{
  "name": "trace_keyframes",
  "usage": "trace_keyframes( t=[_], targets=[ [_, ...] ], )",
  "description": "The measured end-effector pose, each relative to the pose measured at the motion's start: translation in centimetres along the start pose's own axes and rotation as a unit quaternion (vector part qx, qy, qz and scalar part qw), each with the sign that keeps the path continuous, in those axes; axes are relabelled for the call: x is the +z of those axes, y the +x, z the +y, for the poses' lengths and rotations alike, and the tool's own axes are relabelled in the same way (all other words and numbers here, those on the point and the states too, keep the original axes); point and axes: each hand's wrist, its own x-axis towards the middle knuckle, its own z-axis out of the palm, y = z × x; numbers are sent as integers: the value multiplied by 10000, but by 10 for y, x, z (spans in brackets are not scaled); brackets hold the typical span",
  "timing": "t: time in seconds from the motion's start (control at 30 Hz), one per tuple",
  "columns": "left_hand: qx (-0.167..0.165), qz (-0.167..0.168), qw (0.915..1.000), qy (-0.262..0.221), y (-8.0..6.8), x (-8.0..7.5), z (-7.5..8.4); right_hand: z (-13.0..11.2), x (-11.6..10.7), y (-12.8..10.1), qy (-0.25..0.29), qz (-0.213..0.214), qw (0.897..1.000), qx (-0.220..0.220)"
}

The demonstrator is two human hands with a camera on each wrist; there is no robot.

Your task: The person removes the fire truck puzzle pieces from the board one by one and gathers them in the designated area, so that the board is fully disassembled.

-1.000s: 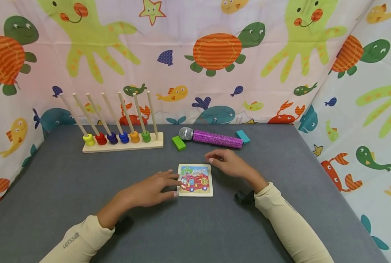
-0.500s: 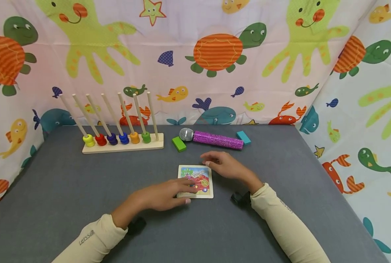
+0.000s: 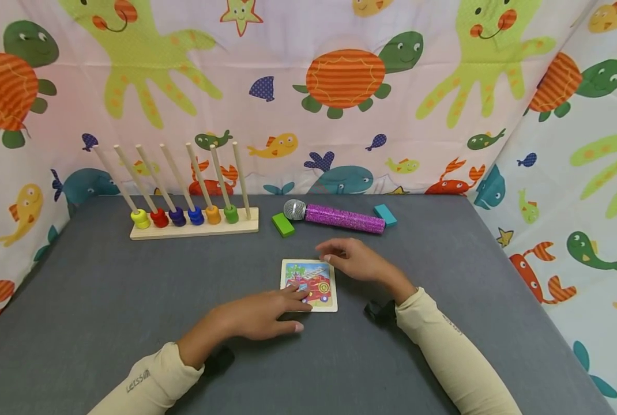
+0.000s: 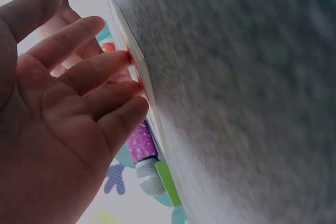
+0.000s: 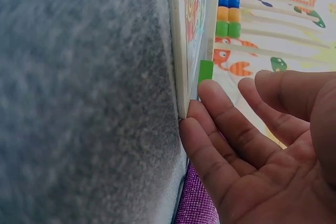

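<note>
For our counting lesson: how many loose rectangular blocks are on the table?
2: a green block by the silver head of the microphone, and a blue block by the other end.

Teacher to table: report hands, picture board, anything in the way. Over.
Left hand touching picture board, gripping nothing. Right hand by its far right corner, holding nothing; contact unclear. Board flat on table. Microphone, green block beyond, not in the way.
</note>
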Motion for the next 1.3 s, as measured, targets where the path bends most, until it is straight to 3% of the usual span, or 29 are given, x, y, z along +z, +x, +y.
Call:
trace_keyframes(
  t=[0.37, 0.73, 1.03, 1.3],
  targets=[
    [-6, 114, 9999, 71, 2, 2, 8, 0, 1, -3, 33, -129, 9998, -141],
    [5, -347, 9989, 318, 0, 6, 14, -5, 4, -2, -296, -615, 9968, -418],
    [74, -118, 9925, 1211, -4, 13, 16, -10, 8, -7, -275, -652, 9969, -343],
    [132, -186, 9946, 1008, -5, 14, 16, -14, 6, -8, -343, -506, 9970, -476]
  ],
)
